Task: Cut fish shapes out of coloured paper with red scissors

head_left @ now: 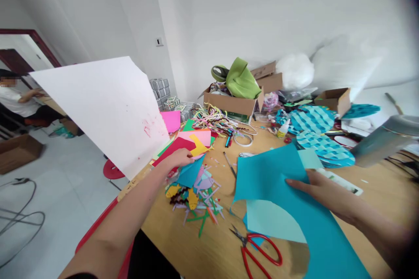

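My right hand [310, 185] grips a large sheet of blue paper [271, 165], thumb on top and fingers out of sight underneath; a big curved piece is cut out of the sheet. My left hand [181, 157] reaches to the stack of coloured paper, its fingers closed at the upper edge of a small blue paper piece [191, 173]. Around it lie red paper [168, 150] and yellow paper [199, 146]. Light teal paper [275, 220] shows through the cut-out. Red-handled scissors [250, 244] rest on the table near me, blades apart.
Paper strips and yellow fish cut-outs [193, 199] lie left of centre. Woven blue paper discs [312, 120], a glue bottle [283, 128] and a metal bottle [388, 139] stand or lie right. A white board [108, 109] rises at left. A seated person [16, 100] is far left.
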A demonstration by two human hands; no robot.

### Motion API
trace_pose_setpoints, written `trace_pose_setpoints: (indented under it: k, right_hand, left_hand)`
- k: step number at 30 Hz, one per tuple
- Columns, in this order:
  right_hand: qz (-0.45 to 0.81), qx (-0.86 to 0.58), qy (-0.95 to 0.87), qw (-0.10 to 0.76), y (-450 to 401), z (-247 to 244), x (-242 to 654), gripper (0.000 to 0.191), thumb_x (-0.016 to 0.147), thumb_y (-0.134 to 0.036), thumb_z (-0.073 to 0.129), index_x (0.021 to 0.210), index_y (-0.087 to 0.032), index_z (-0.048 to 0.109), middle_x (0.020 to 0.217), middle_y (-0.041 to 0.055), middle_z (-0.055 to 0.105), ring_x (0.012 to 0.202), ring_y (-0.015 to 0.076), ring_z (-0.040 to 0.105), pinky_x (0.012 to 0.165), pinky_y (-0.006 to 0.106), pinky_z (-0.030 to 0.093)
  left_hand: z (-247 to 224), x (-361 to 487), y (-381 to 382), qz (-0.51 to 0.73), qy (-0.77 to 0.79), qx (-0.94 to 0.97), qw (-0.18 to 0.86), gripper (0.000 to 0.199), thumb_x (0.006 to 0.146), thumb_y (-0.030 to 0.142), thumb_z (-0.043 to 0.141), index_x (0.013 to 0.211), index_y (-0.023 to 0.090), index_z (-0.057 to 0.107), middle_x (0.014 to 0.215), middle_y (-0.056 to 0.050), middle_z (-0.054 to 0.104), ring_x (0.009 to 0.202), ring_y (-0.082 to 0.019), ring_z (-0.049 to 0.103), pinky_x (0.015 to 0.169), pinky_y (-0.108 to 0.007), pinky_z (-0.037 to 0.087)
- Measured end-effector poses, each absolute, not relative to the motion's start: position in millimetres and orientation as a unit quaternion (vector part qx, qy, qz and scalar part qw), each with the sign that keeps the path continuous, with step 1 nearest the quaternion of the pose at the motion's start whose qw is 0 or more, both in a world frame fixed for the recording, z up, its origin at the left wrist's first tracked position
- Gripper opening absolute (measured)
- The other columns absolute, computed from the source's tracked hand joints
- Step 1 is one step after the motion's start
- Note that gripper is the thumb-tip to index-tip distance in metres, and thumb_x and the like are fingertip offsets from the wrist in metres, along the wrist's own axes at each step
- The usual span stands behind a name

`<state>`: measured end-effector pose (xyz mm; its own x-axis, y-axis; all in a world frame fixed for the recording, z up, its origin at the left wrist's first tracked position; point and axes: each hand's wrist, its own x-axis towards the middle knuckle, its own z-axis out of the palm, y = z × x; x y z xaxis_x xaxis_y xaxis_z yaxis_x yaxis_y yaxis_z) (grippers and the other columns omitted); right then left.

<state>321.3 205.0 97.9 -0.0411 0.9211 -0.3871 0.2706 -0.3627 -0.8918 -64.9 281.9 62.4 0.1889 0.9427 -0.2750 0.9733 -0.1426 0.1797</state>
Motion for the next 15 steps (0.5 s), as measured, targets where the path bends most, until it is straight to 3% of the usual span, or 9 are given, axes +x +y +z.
trace_pose_setpoints:
  k: [4,7,12,15]
  right_hand:
    - [0.449,-0.671,-0.522,0.275,205.8,91.2,326.9,0.027,0.049,-0.002,0.077,0.043,-0.019,0.055,0.041,-0.0032,0.061,0.046,0.0188,0.063,0.033,0.017,0.047]
    - [0.479,-0.655,-0.503,0.298,203.7,88.3,327.2,0.024,0.051,-0.003,0.074,0.047,-0.021,0.059,0.051,-0.0016,0.068,0.054,0.0224,0.068,0.04,0.02,0.053]
    - [0.602,-0.614,-0.401,0.316,200.1,78.5,332.1,0.024,0.052,-0.003,0.072,0.065,-0.023,0.066,0.073,0.0028,0.076,0.069,0.0316,0.071,0.058,0.034,0.061]
    - [0.631,-0.604,-0.348,0.341,200.9,67.3,341.4,0.024,0.052,-0.004,0.072,0.068,-0.022,0.067,0.075,0.0048,0.076,0.066,0.0348,0.071,0.055,0.039,0.061]
  left_hand:
    - [57.4,-58.4,280.0,-0.063,0.635,0.758,0.137,0.026,0.072,0.029,0.051,0.088,0.017,0.068,0.086,-0.008,0.069,0.081,-0.022,0.063,0.069,-0.027,0.044]
    - [51.6,-51.2,276.5,-0.069,0.634,0.762,0.112,0.024,0.072,0.027,0.051,0.086,0.016,0.067,0.087,-0.01,0.069,0.081,-0.024,0.063,0.069,-0.029,0.044]
    - [48.0,-41.4,267.9,-0.064,0.624,0.775,0.081,0.042,0.076,0.024,0.046,0.117,0.016,0.055,0.109,-0.016,0.063,0.097,-0.028,0.06,0.078,-0.033,0.044]
    - [53.4,-46.0,268.0,-0.067,0.615,0.781,0.087,0.06,0.077,0.018,0.043,0.137,0.019,0.034,0.112,-0.015,0.062,0.094,-0.027,0.061,0.075,-0.032,0.045]
